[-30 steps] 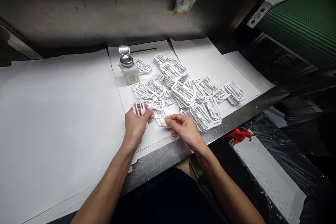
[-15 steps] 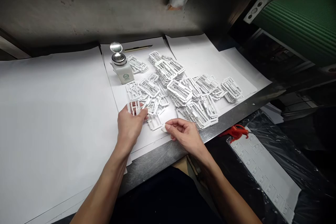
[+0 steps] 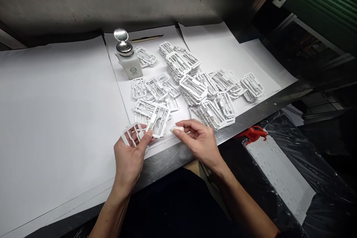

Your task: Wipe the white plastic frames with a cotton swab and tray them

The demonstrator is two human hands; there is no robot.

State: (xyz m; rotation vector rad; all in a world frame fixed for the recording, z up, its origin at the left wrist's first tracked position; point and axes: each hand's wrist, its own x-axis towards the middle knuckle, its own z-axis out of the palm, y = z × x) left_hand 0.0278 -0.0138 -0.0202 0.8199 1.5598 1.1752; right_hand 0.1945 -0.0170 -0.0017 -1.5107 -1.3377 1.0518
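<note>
My left hand [image 3: 129, 156] grips a white plastic frame [image 3: 128, 136] with slots, thumb on top, beside the near edge of the loose pile. Another slotted frame [image 3: 158, 121] leans at its fingertips. Between the thumb and fingers of my right hand [image 3: 199, 139] is a small white pad [image 3: 177, 128], just above the paper near the metal edge. Several stacks of white frames [image 3: 192, 89] lie beyond my right hand. Tweezers [image 3: 190, 111] show partly between the stacks and the loose frames.
A dispenser bottle [image 3: 130, 65] with a raised metal lid stands at the back. Behind it lies a thin knife-like tool [image 3: 146, 39]. White paper [image 3: 61, 119] covers the table. Right of the metal edge [image 3: 167, 161], a red-handled tool [image 3: 255, 134] rests on a grey sheet [image 3: 281, 178].
My left hand has moved nearer and left with its frame, which now shows more fully. A slotted frame now stands out at its fingertips. The pad in my right hand is more visible.
</note>
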